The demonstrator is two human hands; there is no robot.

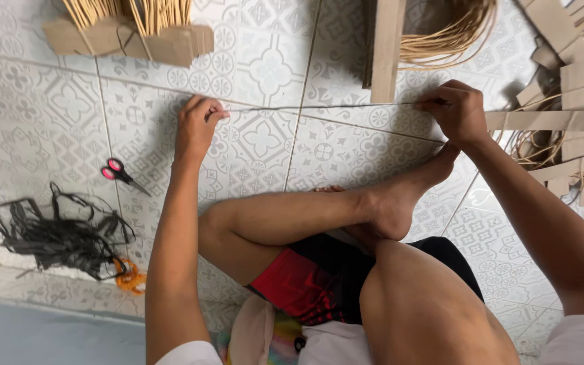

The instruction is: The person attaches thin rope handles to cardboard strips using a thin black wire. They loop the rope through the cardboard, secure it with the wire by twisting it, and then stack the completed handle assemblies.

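A person sitting cross-legged on the tiled floor (49, 108) is stretching a thin reed strand (319, 107) taut, left hand (196, 125) and right hand (455, 108) each pinching an end between closed fingers; scissors (122, 173) are lying just left of the left fingers.

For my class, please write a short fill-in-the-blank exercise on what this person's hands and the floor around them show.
1. The left hand and right hand hold a thin strand stretched ____ them.
2. The scissors have ____ handles.
3. The black straps lie on the person's ____ side.
4. The floor is covered in patterned ____.

Missing words: between; pink; left; tiles
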